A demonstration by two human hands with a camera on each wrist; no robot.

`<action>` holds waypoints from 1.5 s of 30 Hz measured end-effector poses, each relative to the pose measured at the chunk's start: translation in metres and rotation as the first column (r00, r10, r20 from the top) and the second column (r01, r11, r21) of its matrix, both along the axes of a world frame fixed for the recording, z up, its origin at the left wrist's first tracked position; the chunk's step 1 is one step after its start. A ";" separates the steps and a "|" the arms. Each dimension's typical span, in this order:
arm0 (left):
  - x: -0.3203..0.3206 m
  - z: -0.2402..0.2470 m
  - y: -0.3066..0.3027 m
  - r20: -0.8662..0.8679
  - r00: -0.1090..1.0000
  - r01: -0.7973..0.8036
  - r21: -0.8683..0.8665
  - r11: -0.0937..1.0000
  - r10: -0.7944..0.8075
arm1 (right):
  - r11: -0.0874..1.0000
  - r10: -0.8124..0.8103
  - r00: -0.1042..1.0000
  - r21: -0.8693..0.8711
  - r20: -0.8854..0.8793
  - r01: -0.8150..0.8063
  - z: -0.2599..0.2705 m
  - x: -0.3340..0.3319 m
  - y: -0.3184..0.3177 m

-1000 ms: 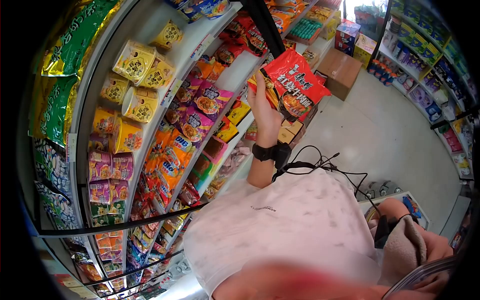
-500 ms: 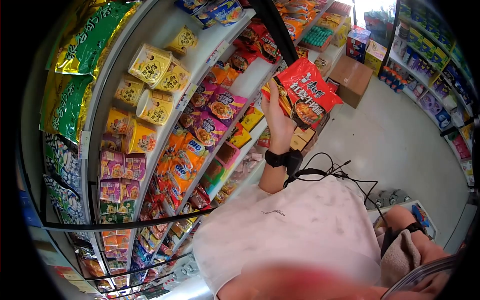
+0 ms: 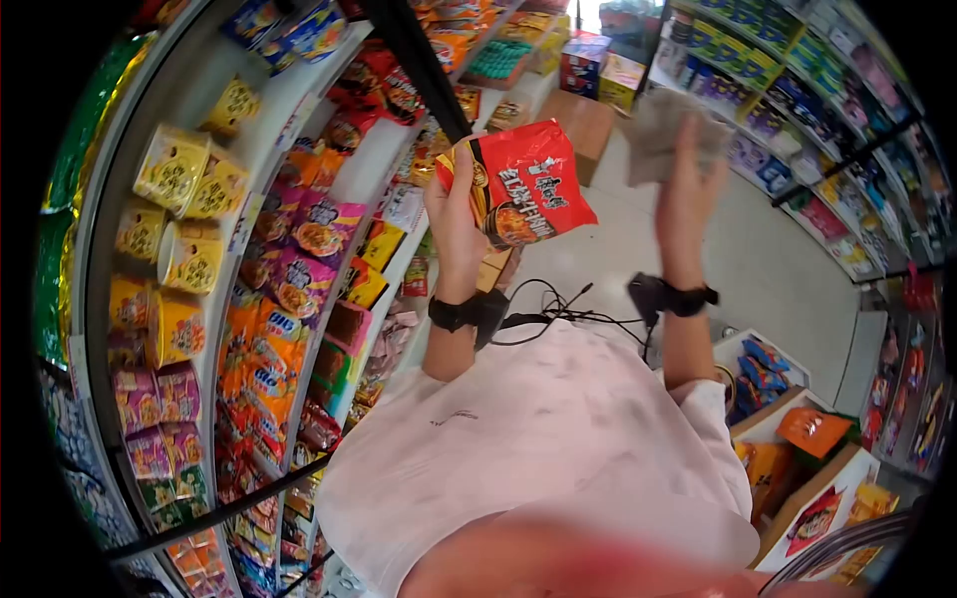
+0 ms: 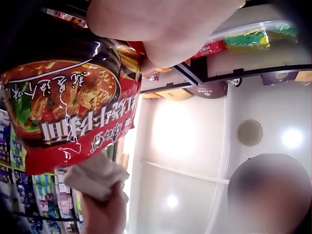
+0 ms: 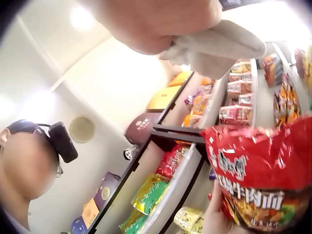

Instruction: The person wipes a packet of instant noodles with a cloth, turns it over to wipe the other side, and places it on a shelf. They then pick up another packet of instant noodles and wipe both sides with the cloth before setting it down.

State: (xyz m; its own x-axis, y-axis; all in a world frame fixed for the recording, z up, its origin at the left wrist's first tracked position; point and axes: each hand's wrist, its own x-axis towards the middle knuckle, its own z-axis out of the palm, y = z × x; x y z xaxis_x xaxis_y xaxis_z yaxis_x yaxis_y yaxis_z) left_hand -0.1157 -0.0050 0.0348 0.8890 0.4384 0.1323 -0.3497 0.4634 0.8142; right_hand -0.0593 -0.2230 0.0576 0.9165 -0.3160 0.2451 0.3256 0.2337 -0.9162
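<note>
The left hand (image 3: 454, 227) is gripping one red noodle bag (image 3: 525, 187). The right hand (image 3: 686, 194) is squeezing one grey cloth (image 3: 663, 133) near it.

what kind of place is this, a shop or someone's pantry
Most likely a small grocery or convenience store: long shelves crowded with noodle cups and snack packets, a second aisle of stocked shelving opposite, and a cardboard box on the floor. The left hand holds a red noodle packet.
</note>
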 end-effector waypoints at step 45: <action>-0.010 -0.069 0.018 -0.268 0.938 0.197 -0.109 0.974 -0.219 | 0.797 0.108 0.993 -0.593 -0.041 -0.112 -0.069 -0.078 0.086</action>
State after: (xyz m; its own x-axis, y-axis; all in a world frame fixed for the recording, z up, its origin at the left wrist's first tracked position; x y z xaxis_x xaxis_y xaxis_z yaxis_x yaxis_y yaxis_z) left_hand -0.1257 0.0133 -0.0344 0.9579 0.2388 -0.1592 -0.0052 0.5690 0.8223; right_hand -0.1370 -0.1372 -0.0117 0.9380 -0.0068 0.3466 0.3260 -0.3226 -0.8886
